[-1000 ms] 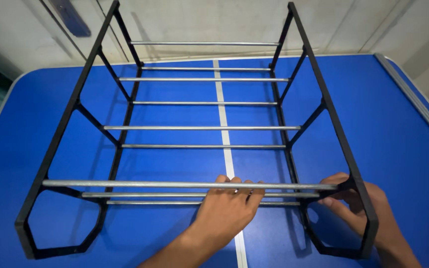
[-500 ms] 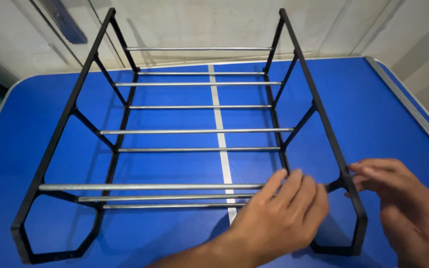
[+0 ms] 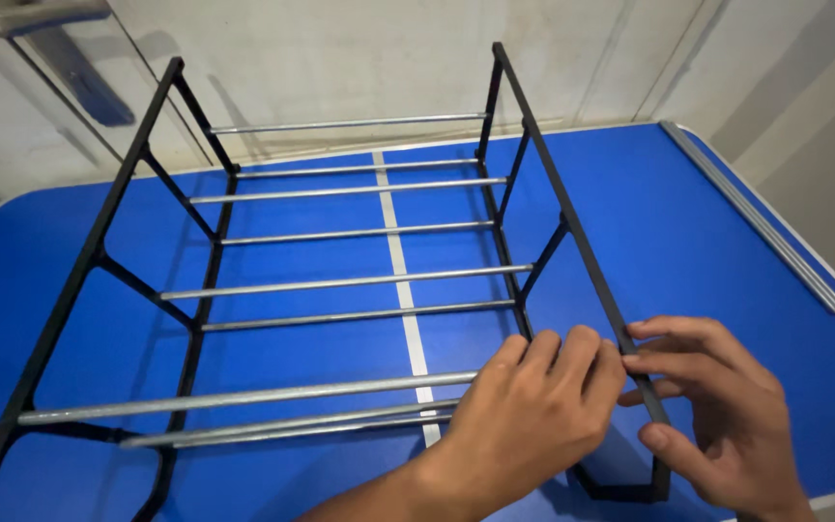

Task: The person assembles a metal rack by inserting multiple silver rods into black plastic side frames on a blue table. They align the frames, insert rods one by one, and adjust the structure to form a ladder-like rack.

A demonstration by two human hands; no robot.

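On blue table (image 3: 727,242), black rack (image 3: 572,242) side frame between both hands, left hand (image 3: 524,425), right hand (image 3: 717,416)

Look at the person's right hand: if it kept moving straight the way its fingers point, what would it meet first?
The right hand points leftward; its fingertips already sit at the rack's black side frame, so that comes first, probably, then the left hand.

Two bare hands (image 3: 524,425), no sleeves.

Left hand (image 3: 524,416) and right hand (image 3: 717,416) side by side, fingers curled.
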